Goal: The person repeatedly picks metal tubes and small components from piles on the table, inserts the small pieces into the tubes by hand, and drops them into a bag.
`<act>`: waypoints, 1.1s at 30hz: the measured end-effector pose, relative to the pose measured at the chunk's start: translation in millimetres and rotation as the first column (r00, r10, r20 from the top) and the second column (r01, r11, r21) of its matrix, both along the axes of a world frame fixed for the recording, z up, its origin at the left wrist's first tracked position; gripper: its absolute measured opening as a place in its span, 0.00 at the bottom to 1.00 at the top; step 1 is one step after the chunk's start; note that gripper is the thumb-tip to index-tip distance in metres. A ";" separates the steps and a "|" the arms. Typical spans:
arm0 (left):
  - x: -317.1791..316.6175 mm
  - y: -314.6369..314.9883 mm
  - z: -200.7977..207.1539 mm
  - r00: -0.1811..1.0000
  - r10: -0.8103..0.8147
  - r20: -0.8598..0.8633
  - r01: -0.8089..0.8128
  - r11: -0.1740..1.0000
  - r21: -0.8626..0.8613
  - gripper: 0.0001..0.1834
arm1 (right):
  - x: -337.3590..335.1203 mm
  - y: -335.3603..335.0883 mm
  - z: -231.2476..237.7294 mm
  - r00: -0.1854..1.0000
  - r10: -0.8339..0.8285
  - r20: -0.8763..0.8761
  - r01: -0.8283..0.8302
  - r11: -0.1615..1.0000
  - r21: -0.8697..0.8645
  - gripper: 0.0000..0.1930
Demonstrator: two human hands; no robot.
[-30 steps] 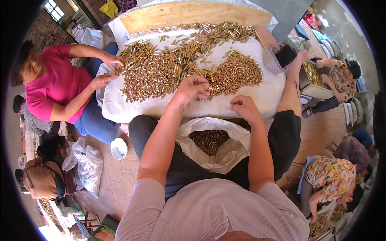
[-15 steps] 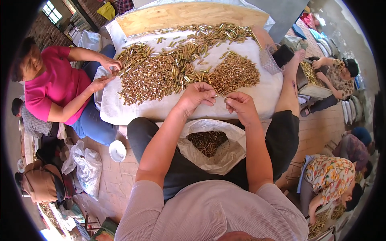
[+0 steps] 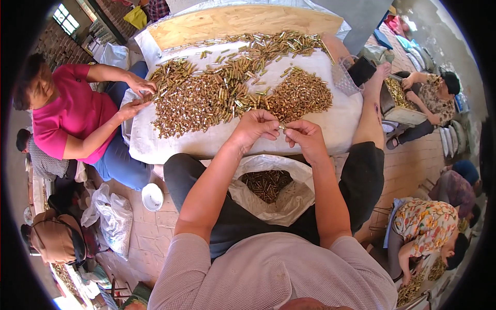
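Over the near edge of the white-covered table (image 3: 155, 150), my left hand (image 3: 257, 125) and my right hand (image 3: 305, 137) meet fingertip to fingertip. Both are closed in a pinch on one small shiny metal piece (image 3: 281, 127), mostly covered by the fingers. Just beyond lie two heaps of short coppery metal pieces, a larger heap (image 3: 188, 103) on the left and a smaller heap (image 3: 302, 93) on the right. Longer brass-coloured tubes (image 3: 232, 72) are spread behind and between them. Below my hands, an open white sack (image 3: 243, 204) between my legs holds many dark brassy tubes (image 3: 266, 185).
A wooden board (image 3: 248, 23) edges the table's far side. At the left, a person in a pink top (image 3: 77, 113) handles pieces at the heap. A white bowl (image 3: 152, 197) and a filled plastic bag (image 3: 113, 219) stand on the floor. A phone (image 3: 362, 71) rests in a clear basket (image 3: 343, 77).
My right hand has moved slightly left, bringing its fingertips against my left hand's. The small piece between them now sits in both pinches.
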State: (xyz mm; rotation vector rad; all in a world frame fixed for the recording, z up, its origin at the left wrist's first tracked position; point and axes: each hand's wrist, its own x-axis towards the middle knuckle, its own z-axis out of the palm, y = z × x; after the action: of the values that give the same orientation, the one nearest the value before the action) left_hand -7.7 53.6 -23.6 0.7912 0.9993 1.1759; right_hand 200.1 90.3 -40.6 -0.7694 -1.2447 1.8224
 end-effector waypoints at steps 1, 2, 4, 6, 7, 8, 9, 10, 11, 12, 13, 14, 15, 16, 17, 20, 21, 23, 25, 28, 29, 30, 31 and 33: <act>0.2 0.0 -0.4 1.000 0.000 0.000 0.000 1.000 0.000 0.07 | -0.2 -0.4 0.5 1.000 -0.006 0.025 0.006 1.000 0.012 0.06; 0.4 0.1 -0.7 1.000 0.004 -0.021 -0.004 1.000 0.014 0.07 | -0.4 -0.8 1.0 1.000 -0.006 0.024 0.005 1.000 0.012 0.06; 0.6 0.1 -0.9 0.999 0.009 -0.042 -0.008 1.000 0.028 0.07 | -1.9 -2.1 4.0 0.996 -0.034 0.082 0.030 0.998 0.048 0.05; 0.6 -0.4 -0.7 0.998 0.015 -0.056 -0.013 0.999 0.040 0.07 | -4.4 -4.5 5.3 0.989 -0.072 0.132 0.059 0.994 0.096 0.05; 0.9 -0.4 -0.5 0.998 0.015 -0.057 -0.013 0.999 0.040 0.07 | -5.3 -5.5 5.6 0.977 -0.112 0.180 0.087 0.986 0.145 0.05; 1.2 -0.3 -0.3 0.998 0.018 -0.062 -0.016 0.999 0.039 0.07 | -6.1 -6.0 5.5 0.977 -0.112 0.179 0.086 0.986 0.145 0.05; 2.0 -0.5 1.0 0.998 0.020 -0.067 -0.018 0.999 0.038 0.07 | -6.6 -6.5 5.2 0.974 -0.125 0.187 0.094 0.982 0.164 0.05; 2.7 -0.9 2.4 0.998 0.020 -0.067 -0.017 0.999 0.038 0.07 | -6.8 -6.9 5.1 0.971 -0.138 0.194 0.103 0.978 0.183 0.05; 3.4 -1.3 3.8 0.998 0.024 -0.063 -0.023 0.999 0.024 0.06 | -6.4 -7.1 5.2 0.971 -0.139 0.194 0.103 0.978 0.184 0.05; 3.0 -2.0 5.0 0.998 0.031 -0.059 -0.030 0.999 0.010 0.05 | -7.1 -7.8 7.2 0.974 -0.128 0.185 0.095 0.980 0.178 0.04; 2.1 -2.3 4.2 0.998 0.033 -0.061 -0.032 0.999 0.011 0.05 | -7.7 -8.5 9.3 0.977 -0.116 0.176 0.086 0.981 0.172 0.04; 1.1 -2.5 3.4 0.997 0.035 -0.073 -0.033 0.999 0.023 0.06 | -7.8 -9.0 10.9 0.978 -0.114 0.175 0.084 0.981 0.172 0.04; 0.0 -2.5 3.8 0.996 0.037 -0.085 -0.034 0.999 0.035 0.07 | -7.1 -8.9 12.3 0.989 -0.081 0.127 0.063 0.987 0.145 0.04; -0.6 -3.0 4.1 0.995 0.040 -0.088 -0.037 0.999 0.037 0.07 | -6.4 -8.7 12.8 0.996 -0.049 0.077 0.040 0.992 0.118 0.04; -0.2 -4.0 4.3 0.997 0.023 -0.077 -0.019 0.999 0.043 0.07 | -5.2 -8.2 12.8 0.996 -0.045 0.074 0.036 0.992 0.120 0.04; 4.0 -6.4 5.6 1.000 -0.012 -0.005 0.013 0.999 0.035 0.07 | 0.6 -5.0 10.3 1.000 0.026 -0.014 -0.025 0.997 0.074 0.06; 6.2 -7.3 5.1 0.998 -0.033 0.061 0.032 0.999 0.020 0.07 | 2.6 -4.3 7.1 0.997 0.042 -0.063 -0.042 0.999 0.005 0.05; 9.8 -7.4 0.6 0.996 -0.051 0.067 0.049 0.998 0.034 0.07 | 5.9 -2.6 0.5 0.991 0.061 -0.116 -0.068 0.996 -0.061 0.06; 13.7 -6.5 -3.4 0.994 -0.061 0.087 0.062 0.998 -0.002 0.06 | 7.0 -0.6 -3.7 0.975 0.107 -0.196 -0.130 0.986 -0.107 0.06; 20.8 -5.8 -12.8 0.984 -0.049 0.169 0.052 0.999 -0.013 0.06 | 7.0 -0.9 -7.4 0.966 0.053 -0.252 -0.087 0.988 -0.128 0.03; 22.8 -5.1 -16.1 0.977 -0.044 0.207 0.050 0.998 -0.026 0.06 | 6.7 -1.2 -8.2 0.966 0.055 -0.253 -0.089 0.988 -0.127 0.03; 24.1 -2.9 -26.9 0.978 -0.041 0.206 0.047 0.999 -0.025 0.06 | 5.8 -1.4 -8.0 0.964 0.048 -0.261 -0.084 0.988 -0.129 0.04; 23.1 -2.0 -37.1 0.964 -0.046 0.263 0.042 0.999 0.021 0.05 | 3.0 -2.0 -7.6 0.962 0.046 -0.270 -0.084 0.988 -0.131 0.04; 21.7 -0.2 -45.4 0.946 -0.056 0.319 0.036 0.997 0.068 0.05 | 0.9 -2.1 -6.7 0.964 0.031 -0.264 -0.070 0.988 -0.139 0.04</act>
State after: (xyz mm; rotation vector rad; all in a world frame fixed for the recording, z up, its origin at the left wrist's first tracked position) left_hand 14.0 53.4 -69.0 0.6408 0.6748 1.2528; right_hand 201.0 88.2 -47.3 -0.5572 -0.9756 2.0012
